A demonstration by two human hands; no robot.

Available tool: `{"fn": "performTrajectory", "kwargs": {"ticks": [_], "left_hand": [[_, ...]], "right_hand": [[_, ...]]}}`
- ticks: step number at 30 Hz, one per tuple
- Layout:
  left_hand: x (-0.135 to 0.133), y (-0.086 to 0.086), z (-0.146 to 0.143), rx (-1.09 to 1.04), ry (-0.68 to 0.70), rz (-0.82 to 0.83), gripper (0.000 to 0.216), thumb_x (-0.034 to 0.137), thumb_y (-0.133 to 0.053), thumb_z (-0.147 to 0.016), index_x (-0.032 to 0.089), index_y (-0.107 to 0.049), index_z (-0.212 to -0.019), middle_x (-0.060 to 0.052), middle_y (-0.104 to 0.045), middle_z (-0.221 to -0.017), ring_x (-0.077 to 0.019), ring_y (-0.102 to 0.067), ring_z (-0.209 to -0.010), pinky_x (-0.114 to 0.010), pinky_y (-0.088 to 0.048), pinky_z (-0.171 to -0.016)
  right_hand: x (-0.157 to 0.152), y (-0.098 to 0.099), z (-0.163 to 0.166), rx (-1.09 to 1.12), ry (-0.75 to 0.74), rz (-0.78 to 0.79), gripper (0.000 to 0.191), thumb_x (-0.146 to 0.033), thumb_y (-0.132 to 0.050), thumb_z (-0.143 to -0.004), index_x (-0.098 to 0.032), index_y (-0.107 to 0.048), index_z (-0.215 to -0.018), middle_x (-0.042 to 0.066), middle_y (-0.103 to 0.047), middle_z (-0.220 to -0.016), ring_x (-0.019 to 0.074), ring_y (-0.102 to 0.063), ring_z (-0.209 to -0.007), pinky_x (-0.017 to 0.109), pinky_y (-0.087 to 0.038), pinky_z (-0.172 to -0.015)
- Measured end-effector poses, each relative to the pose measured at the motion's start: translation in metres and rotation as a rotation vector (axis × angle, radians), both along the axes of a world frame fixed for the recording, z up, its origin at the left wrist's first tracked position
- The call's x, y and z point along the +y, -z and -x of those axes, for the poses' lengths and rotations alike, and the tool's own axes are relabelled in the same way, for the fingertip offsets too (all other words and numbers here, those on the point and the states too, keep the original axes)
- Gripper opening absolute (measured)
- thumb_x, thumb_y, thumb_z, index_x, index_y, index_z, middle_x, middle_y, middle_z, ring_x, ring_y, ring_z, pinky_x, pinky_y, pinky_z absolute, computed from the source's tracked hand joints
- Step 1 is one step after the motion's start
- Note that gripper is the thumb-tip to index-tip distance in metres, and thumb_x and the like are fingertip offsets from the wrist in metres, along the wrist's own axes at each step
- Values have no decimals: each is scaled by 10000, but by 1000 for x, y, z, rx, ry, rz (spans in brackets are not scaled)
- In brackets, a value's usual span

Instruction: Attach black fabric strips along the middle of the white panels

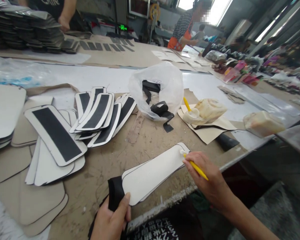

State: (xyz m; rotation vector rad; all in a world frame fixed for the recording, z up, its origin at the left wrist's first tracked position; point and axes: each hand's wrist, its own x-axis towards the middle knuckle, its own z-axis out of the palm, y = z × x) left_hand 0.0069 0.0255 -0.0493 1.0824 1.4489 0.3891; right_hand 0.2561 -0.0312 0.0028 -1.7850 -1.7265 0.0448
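Note:
My right hand (pixel 210 181) is closed on a yellow-handled brush (pixel 196 166), whose tip touches the far end of a white oblong piece (pixel 152 175) lying near the table's front edge. My left hand (pixel 112 221) pinches a black strip (pixel 115 193) against the near end of that white piece. To the left lies a fan of white pieces with black strips on them (pixel 100 115), and one larger such piece (pixel 56 135) rests on a stack of plain white ones.
A clear plastic bag (pixel 162 86) with black strips stands mid-table. A glue-caked pot with a yellow brush (pixel 205 111) sits on paper scraps to the right, beside another lump (pixel 263 123). Dark stacked pieces (pixel 27 30) fill the back left. Other people work at the far side.

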Motion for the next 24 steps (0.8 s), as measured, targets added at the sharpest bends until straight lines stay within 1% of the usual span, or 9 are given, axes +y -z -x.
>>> {"fn": "performTrajectory", "kwargs": {"ticks": [3,6,10,12,14,17,20,22,24], "left_hand": [[-1,2,0,-19,-6,-7,477,627,-538,-712,198,-468,-516,45,-367,-396,-110,-349,-390,-216,-260,-399],[0,3,0,-33,3,-3,460,607,-537,-725,199,-465,-525,45,-387,-400,-109,-354,-396,-219,-267,-410],[2,2,1,-60,27,-15,413,566,-527,-747,202,-467,-563,46,-412,-408,-111,-370,-407,-222,-280,-427],[2,1,1,-66,40,-12,385,543,-520,-755,202,-477,-582,51,-404,-397,-112,-363,-398,-225,-275,-423],[2,1,1,-57,38,0,378,535,-504,-759,203,-480,-578,55,-388,-381,-111,-344,-380,-227,-260,-409],[1,1,0,-51,10,-10,375,523,-493,-757,207,-471,-555,49,-395,-372,-113,-343,-369,-231,-260,-403],[1,0,-1,-54,0,-23,355,495,-504,-767,205,-476,-564,48,-413,-376,-115,-368,-383,-230,-290,-429],[2,-2,-2,-63,8,-26,350,490,-507,-772,203,-478,-574,52,-413,-380,-113,-368,-388,-229,-296,-438],[2,-3,-2,-67,6,-26,343,490,-514,-769,202,-481,-587,56,-410,-382,-113,-364,-388,-229,-294,-437]], "right_hand": [[1,10,22,142,-97,61,99,-150,-463,-927,-191,-549,-956,76,-569,-883,213,-550,-873,363,-464,-797],[4,12,56,448,-169,89,92,-180,-480,-923,-196,-565,-892,51,-577,-844,184,-561,-813,308,-475,-732],[15,5,77,920,-38,229,182,-337,-529,-915,-190,-569,-816,17,-578,-734,139,-548,-592,249,-467,-553],[20,6,72,1019,13,285,227,-392,-550,-897,-183,-560,-808,1,-572,-656,137,-537,-534,247,-457,-524],[20,11,59,954,70,296,248,-415,-565,-880,-183,-559,-794,-1,-569,-618,153,-545,-545,259,-451,-537],[14,16,31,677,201,210,233,-410,-577,-870,-188,-571,-798,2,-557,-637,167,-537,-579,278,-431,-563],[6,10,15,478,262,129,206,-389,-580,-871,-195,-582,-803,7,-551,-696,168,-535,-615,293,-424,-615],[5,3,22,507,232,131,193,-376,-574,-880,-199,-583,-805,10,-556,-705,169,-541,-622,292,-431,-625],[7,1,40,667,154,167,196,-377,-558,-892,-199,-579,-811,8,-563,-686,165,-548,-595,283,-446,-589]]}}
